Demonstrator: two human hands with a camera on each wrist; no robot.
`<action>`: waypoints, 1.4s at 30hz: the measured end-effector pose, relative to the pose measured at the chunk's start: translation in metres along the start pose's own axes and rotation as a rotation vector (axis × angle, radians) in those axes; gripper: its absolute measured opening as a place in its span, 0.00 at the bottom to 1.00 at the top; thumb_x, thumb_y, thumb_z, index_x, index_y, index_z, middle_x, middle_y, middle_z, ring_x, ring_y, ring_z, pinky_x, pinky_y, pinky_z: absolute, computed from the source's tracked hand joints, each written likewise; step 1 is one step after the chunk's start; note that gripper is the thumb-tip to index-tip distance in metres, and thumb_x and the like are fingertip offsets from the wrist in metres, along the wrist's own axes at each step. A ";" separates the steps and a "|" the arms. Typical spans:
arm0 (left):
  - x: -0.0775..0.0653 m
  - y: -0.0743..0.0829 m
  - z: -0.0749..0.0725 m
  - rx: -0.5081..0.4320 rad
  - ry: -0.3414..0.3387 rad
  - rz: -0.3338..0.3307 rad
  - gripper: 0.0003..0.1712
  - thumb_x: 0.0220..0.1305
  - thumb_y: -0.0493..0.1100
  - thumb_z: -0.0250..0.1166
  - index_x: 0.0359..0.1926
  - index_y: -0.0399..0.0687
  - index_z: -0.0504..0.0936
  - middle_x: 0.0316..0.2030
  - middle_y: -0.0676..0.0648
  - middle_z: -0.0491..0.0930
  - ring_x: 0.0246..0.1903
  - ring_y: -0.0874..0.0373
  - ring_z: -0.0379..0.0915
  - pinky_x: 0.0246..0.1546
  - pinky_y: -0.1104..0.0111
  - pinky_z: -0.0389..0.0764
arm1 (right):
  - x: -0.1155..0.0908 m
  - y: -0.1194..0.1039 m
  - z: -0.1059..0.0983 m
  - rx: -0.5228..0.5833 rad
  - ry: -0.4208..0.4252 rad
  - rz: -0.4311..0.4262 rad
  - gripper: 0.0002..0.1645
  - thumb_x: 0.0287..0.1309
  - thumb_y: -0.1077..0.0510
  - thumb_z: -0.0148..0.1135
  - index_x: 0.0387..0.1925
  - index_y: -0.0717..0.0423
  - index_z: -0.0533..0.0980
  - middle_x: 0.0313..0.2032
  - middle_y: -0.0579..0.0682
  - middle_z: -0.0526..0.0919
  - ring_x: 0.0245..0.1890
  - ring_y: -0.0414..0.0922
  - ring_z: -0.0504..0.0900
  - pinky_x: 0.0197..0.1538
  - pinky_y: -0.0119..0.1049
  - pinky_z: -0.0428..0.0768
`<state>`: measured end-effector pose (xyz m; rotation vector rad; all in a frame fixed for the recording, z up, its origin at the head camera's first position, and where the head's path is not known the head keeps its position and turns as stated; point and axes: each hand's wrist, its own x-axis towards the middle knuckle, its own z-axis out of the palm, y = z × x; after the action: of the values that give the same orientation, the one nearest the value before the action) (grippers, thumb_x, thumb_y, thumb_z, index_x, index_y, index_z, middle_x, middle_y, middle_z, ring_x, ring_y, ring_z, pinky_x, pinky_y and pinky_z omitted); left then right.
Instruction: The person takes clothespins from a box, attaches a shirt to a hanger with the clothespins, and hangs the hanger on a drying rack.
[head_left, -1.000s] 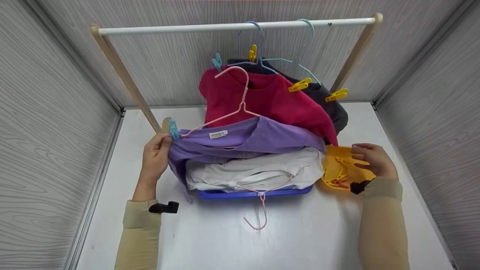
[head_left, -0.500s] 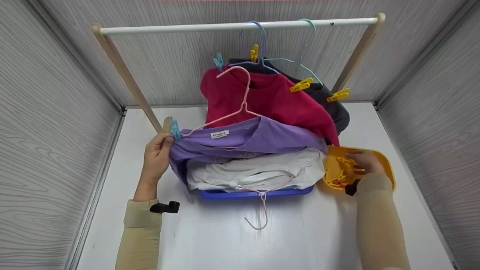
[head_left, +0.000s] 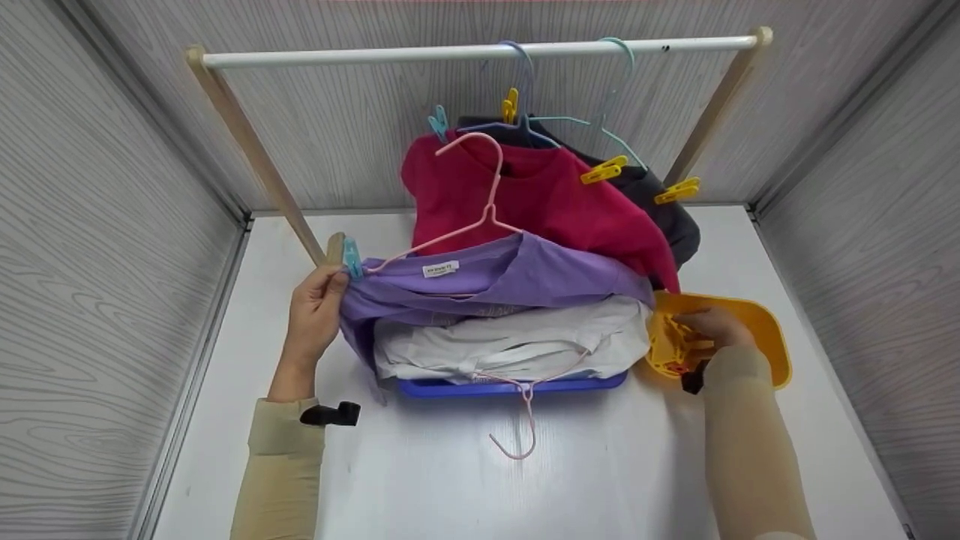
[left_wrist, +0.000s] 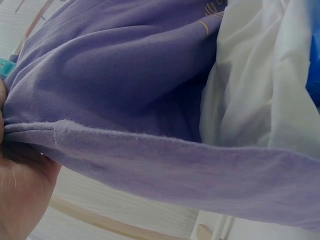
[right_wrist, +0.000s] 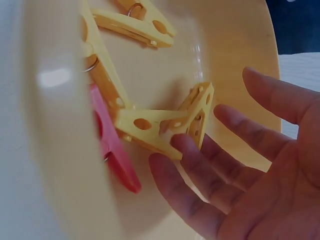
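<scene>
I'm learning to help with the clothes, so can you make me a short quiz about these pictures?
1. What colour is the shirt in the left hand: a) red, b) purple or c) white?
2. True or false: the right hand is outside the yellow tub.
3. How many hangers are hooked over the white rail?

Key:
1. b) purple.
2. False; it reaches inside, close to the pegs.
3. Two.
</scene>
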<state>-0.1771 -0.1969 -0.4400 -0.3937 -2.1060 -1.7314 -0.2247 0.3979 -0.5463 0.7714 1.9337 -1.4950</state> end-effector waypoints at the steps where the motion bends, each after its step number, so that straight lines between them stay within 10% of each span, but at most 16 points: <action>1: 0.000 0.000 0.000 0.004 -0.003 0.006 0.09 0.72 0.30 0.53 0.37 0.25 0.76 0.29 0.56 0.75 0.31 0.66 0.68 0.36 0.74 0.67 | 0.000 -0.001 0.001 -0.018 -0.015 -0.010 0.34 0.69 0.51 0.59 0.69 0.60 0.60 0.60 0.62 0.65 0.56 0.60 0.68 0.59 0.52 0.72; 12: 0.001 -0.032 -0.004 0.016 0.002 0.037 0.09 0.71 0.31 0.54 0.37 0.27 0.78 0.31 0.58 0.77 0.34 0.65 0.69 0.39 0.74 0.68 | 0.004 -0.002 -0.002 -0.173 0.078 -0.035 0.32 0.62 0.63 0.65 0.66 0.64 0.66 0.62 0.61 0.69 0.57 0.59 0.69 0.63 0.49 0.68; 32: 0.000 -0.032 -0.004 0.002 -0.001 0.015 0.12 0.72 0.36 0.55 0.38 0.29 0.78 0.31 0.55 0.77 0.32 0.63 0.69 0.38 0.73 0.68 | 0.009 0.004 -0.010 -0.570 0.032 -0.335 0.22 0.59 0.62 0.67 0.54 0.67 0.76 0.52 0.64 0.77 0.48 0.58 0.73 0.61 0.56 0.67; 42: 0.000 -0.028 -0.003 0.015 0.007 -0.018 0.09 0.71 0.31 0.54 0.38 0.27 0.78 0.31 0.58 0.76 0.32 0.65 0.68 0.37 0.73 0.68 | -0.001 0.001 -0.011 -0.438 -0.034 -0.470 0.27 0.62 0.55 0.66 0.57 0.67 0.73 0.55 0.64 0.75 0.48 0.58 0.76 0.52 0.44 0.78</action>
<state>-0.1888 -0.2057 -0.4638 -0.3645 -2.1227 -1.7234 -0.2242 0.4085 -0.5440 0.0991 2.4063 -1.2355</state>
